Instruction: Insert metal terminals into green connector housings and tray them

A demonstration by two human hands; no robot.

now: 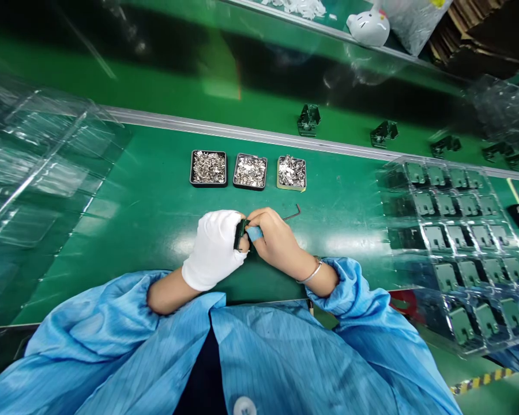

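My left hand (pixel 214 248), in a white glove with bare fingertips, is closed around a small dark green part (pixel 239 233) in front of my chest. The fingers of my right hand (pixel 279 239) are pinched together at the upper right side of that part; blue tape (pixel 255 233) wraps one of them. What the right fingertips hold, if anything, is hidden. Just beyond the right hand lies an L-shaped hex key (pixel 294 214) with a reddish end. Farther off stand three small black trays of shiny metal pieces: left (pixel 192 181), middle (pixel 251 187) and right (pixel 304 183).
At right, a clear blister tray (pixel 424 227) carries rows of green parts. Clear empty trays (pixel 47 167) are stacked at left. Beyond a metal rail (pixel 242 134), several green assemblies (pixel 308 120) stand on a green belt. A white pig figurine (pixel 369 27) sits on the back shelf.
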